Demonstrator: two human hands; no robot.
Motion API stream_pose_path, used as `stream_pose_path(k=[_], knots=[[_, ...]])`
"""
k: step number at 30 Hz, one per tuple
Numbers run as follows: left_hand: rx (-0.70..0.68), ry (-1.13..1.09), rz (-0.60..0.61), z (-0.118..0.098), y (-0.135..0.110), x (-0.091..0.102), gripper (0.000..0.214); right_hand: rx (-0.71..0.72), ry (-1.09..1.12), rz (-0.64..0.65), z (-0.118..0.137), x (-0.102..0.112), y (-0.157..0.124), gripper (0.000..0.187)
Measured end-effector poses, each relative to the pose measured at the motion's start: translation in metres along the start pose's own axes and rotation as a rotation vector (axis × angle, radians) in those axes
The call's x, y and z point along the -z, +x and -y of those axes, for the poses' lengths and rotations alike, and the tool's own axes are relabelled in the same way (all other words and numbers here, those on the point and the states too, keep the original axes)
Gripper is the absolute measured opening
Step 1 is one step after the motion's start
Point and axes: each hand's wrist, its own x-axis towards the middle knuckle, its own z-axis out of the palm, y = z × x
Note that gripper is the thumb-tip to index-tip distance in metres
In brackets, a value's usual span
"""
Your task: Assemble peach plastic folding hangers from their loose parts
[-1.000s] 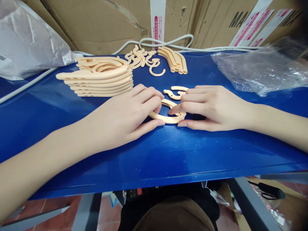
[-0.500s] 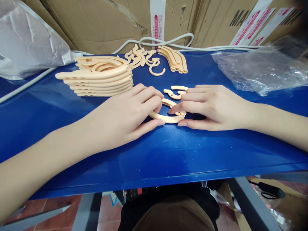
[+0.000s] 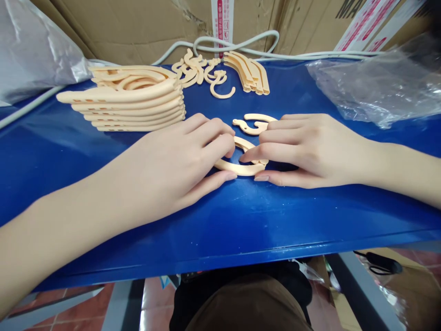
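Between my hands, flat on the blue tabletop, lies a cream plastic folding hanger, its curved arms forming a loop. My left hand grips the loop's left side, thumb along the near edge and fingers curled over the far side. On the right end, my right hand pinches around the joint with thumb and index finger. Part of the hanger is hidden under the fingers. Just behind my right fingers rests a loose cream hanger hook, with a curved arm piece beyond it.
At the left stands a stack of cream hangers. Several loose hooks and a pile of arm pieces lie farther back. Clear plastic bag at right, silvery bag at left. A white cable runs before cardboard boxes.
The camera view has shifted slightly, so the background sits a bit higher. Both hands keep nearly the same hold on the hanger.
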Motion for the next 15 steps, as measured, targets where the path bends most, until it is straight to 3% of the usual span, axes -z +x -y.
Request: stream_pose_path(k=[15], knots=[[0.06, -0.234, 0.005, 0.005, 0.0, -0.001, 0.038, 0.003, 0.027, -0.067, -0.002, -0.002, -0.001, 0.037]])
